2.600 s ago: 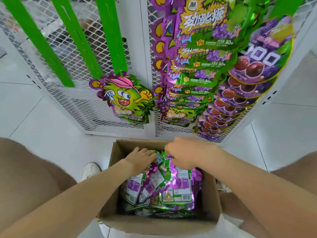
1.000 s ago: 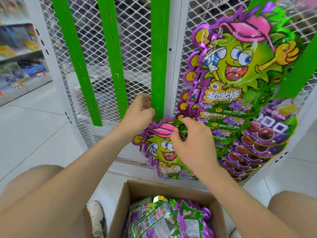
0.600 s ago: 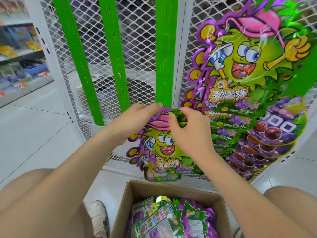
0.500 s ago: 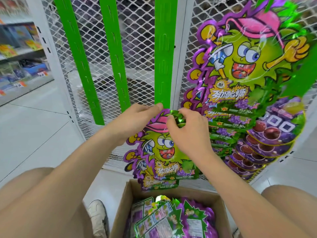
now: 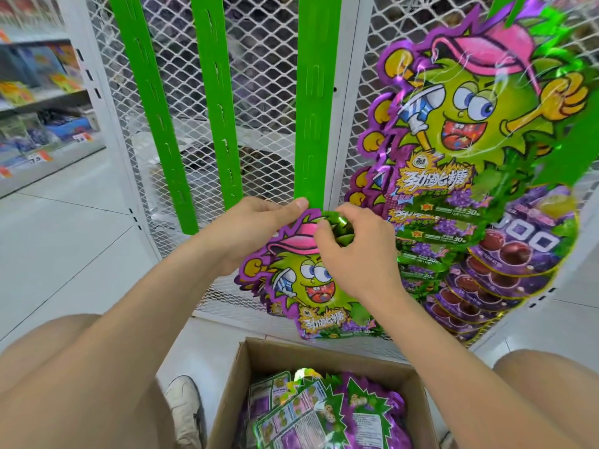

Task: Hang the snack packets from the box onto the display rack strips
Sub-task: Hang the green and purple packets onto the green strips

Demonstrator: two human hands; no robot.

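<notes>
- Store shelves stand at the far left, well apart from the work.
- Two green strips hang against the white mesh panel with no packets on the stretch in view; they are probably next to be filled.
- The left hand reaches to the lower tip of the third strip. Its fingers lie nearly straight along the snack packet's top edge. The thumb is hidden, so I cannot tell whether it pinches the strip, the packet or neither. It seems to be steadying the strip end so a hook can be met.
- The snack packet hangs face out just under that strip end, above the box. Whether its top has caught a hook is hidden behind the fingers.
- The right hand curls its fingertips tightly round the packet's crinkled green top, likely working the hang hole onto the strip.
- The box sits on the floor between the knees, within easy reach, with many packets in it.
- At the right, hung packets overlap down their strips, and purple grape packs hang beyond.
</notes>
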